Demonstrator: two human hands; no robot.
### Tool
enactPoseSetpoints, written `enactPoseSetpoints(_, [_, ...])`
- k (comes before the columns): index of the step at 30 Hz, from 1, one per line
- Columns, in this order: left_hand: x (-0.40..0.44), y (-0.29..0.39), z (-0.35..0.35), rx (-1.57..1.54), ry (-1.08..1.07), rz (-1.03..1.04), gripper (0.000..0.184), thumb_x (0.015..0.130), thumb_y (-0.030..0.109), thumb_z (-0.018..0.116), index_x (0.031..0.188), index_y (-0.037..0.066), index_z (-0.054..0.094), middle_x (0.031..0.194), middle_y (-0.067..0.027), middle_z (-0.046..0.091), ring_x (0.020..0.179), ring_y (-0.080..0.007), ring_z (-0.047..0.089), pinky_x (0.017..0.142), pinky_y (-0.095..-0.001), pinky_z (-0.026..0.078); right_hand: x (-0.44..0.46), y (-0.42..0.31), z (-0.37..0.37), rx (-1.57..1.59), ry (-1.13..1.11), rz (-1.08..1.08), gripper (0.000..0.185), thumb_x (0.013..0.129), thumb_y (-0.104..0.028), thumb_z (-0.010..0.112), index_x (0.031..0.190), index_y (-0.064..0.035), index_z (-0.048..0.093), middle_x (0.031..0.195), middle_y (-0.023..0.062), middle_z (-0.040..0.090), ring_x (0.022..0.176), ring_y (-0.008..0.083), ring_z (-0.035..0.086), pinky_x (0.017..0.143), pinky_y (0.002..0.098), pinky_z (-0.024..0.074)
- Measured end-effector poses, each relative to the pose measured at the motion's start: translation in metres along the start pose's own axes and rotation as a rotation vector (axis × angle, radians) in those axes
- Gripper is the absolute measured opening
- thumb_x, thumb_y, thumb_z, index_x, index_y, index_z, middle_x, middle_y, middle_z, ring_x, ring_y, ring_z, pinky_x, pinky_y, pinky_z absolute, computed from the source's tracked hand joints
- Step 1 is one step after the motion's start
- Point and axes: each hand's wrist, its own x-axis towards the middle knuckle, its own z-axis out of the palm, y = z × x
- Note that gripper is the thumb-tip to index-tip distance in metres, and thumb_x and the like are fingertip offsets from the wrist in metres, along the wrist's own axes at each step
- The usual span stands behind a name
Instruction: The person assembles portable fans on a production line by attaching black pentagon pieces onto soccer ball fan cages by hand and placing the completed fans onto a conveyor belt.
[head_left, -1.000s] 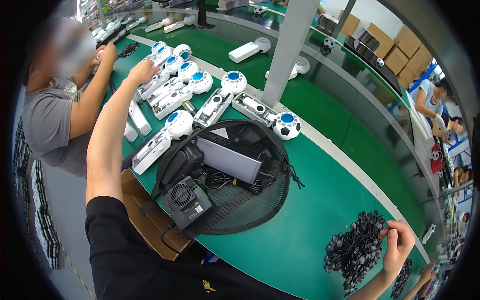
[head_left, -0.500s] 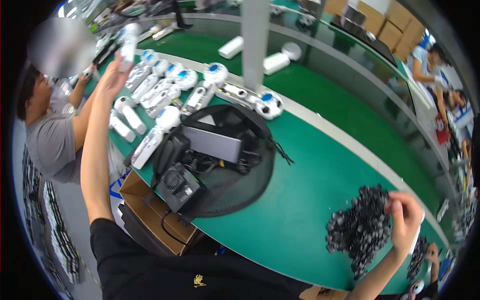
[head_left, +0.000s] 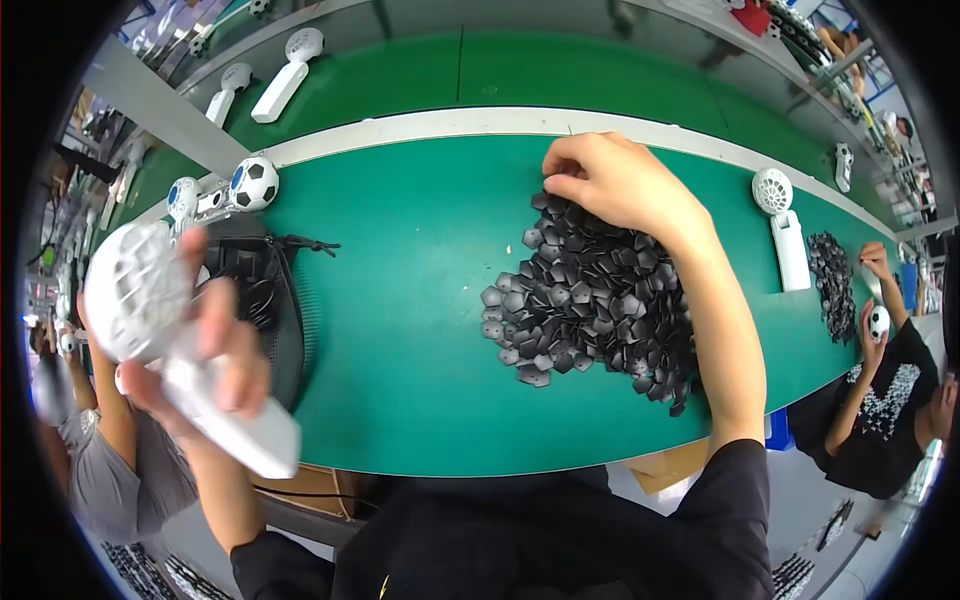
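My left hand (head_left: 225, 350) is closed around a white handheld fan (head_left: 140, 295). The fan has a round, ball-like grille head and a flat handle, is tilted and close to the camera, and looks slightly blurred. On the green table lies a heap of black pentagonal pieces (head_left: 590, 300). My right hand (head_left: 600, 180) is at the heap's far edge, thumb and forefinger bent together just above the pieces. Whatever may be between those fingertips is hidden.
Left of the heap, a black mesh bag (head_left: 290, 320) lies behind my left hand. White fans with football-patterned heads (head_left: 254, 184) stand near the post. Another white fan (head_left: 790, 250) lies at right, beside a smaller black heap (head_left: 832, 285). A co-worker (head_left: 880, 400) sits further right.
My view has turned to the right. My left hand has brought the white fan from the far left, over the row of fans, in close to me. My right hand stays by the black heap.
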Motion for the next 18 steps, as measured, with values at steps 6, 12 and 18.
enactPoseSetpoints(6, [0.048,-0.087,0.026,-0.133,0.163,-0.278,0.083,0.075,0.078,0.03,0.12,0.01,0.041,0.095,-0.0137,0.056,0.045,-0.0182,0.051,0.037,-0.0281,0.039,0.0,0.007,0.007,-0.035,-0.021,0.053,0.017,0.074,-0.013,0.064,0.083,0.0,0.061,0.08,0.0147,0.063,0.078,0.0278,0.06,0.07,0.0352,0.0463])
enactPoseSetpoints(12, [0.061,-0.124,0.028,-0.009,0.211,-0.453,0.073,0.082,0.066,0.03,0.111,0.001,0.046,0.081,-0.0144,0.057,0.047,-0.0223,0.055,0.041,-0.0323,0.049,-0.004,-0.014,-0.001,0.561,0.137,-0.146,0.015,0.077,-0.005,0.06,0.09,0.0032,0.061,0.079,0.008,0.063,0.072,0.0144,0.058,0.067,0.0261,0.0466])
enactPoseSetpoints(18, [0.055,-0.127,0.024,-0.03,0.252,-0.52,0.069,0.082,0.064,0.033,0.108,0.003,0.048,0.083,-0.0179,0.059,0.05,-0.0252,0.059,0.043,-0.034,0.05,-0.019,-0.065,0.003,0.802,0.202,-0.277,0.011,0.074,0.003,0.061,0.085,0.0018,0.064,0.082,0.0076,0.065,0.077,0.0151,0.063,0.07,0.0245,0.0499])
